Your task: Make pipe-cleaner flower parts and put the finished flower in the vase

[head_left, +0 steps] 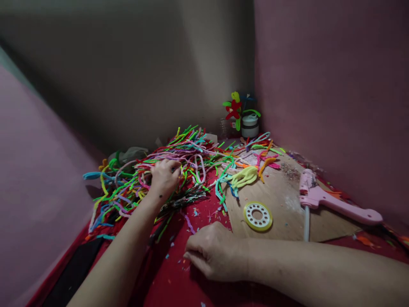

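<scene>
Left hand [165,177] set in the pile of fuzzy stems [191,149], far left on the red cloth [169,277]; fingers bent, partly hidden, hold cannot be determined. Right hand [217,251] nearer, above cloth, loosely curled, thumb close to forefinger; cannot tell if anything is gripped. Tape roll [249,216] and pink glue gun [338,204] lie right, on cardboard [281,228].

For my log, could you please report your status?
Left hand at pipe-cleaner heap. Right hand curled over red cloth, contents hidden. Glue gun off right, touching neither hand.
</scene>
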